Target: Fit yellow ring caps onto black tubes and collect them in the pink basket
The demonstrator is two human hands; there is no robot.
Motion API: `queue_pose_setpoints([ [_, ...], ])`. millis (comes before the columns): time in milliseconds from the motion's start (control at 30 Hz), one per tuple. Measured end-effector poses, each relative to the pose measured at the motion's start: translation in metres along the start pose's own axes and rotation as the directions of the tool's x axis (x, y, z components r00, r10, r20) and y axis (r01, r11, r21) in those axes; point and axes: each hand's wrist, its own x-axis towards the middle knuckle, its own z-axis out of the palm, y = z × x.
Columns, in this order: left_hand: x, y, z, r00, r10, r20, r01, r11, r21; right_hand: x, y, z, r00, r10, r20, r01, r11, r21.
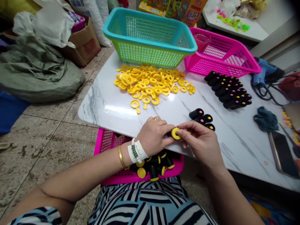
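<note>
Patterned clothing [140, 203] lies nearest; over the worktop's [234, 140] near edge, the left hand's [151, 137] grip clasps a black tube [169, 133] and the right hand [207, 145] pinches a yellow ring [173, 134] at its end. Steady tube, squared ring and even thumb pressure look best; the tube's long axis runs roughly sideways, ringed end rightward.

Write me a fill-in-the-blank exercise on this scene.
The left hand holds a black tube; the right hand holds a ____ ring.
The bracelets circle the ____ wrist.
The teal basket has a pink basket to its ____.
Beside the dark cloth, on the table, lies a ____.

Missing words: yellow; left; right; phone.
</note>
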Motion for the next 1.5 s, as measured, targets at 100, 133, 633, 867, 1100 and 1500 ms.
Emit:
queue_pose_setpoints([
  [100,0.001,0.001,0.0,1.0,-0.007,0.026,0.007,1.0,-0.004,0.002,0.0,0.002,0.999,0.046,0.008,-0.047,0.998,0.031],
  [133,0.001,0.001,-0.001,0.999,-0.01,0.037,0.01,1.0,-0.008,0.003,0.0,0.003,0.998,0.065,0.017,-0.066,0.996,0.055],
  [633,-0.002,0.004,0.002,1.0,-0.006,-0.021,0.007,0.999,0.039,-0.003,-0.002,0.011,0.996,-0.017,-0.086,0.02,0.999,0.033],
  [867,-0.001,0.004,0.003,1.0,-0.017,-0.001,0.017,0.999,0.047,0.0,0.008,0.01,0.997,0.08,0.02,-0.083,0.978,0.194],
  [1100,0.0,0.009,-0.004,0.997,-0.074,0.022,0.075,0.995,-0.066,-0.002,0.007,0.015,0.999,0.035,-0.007,-0.033,0.985,0.168],
  [1500,-0.008,0.009,0.002,1.0,-0.026,-0.013,0.026,0.999,-0.023,-0.01,0.012,-0.007,0.99,0.128,0.056,-0.139,0.904,0.405],
])
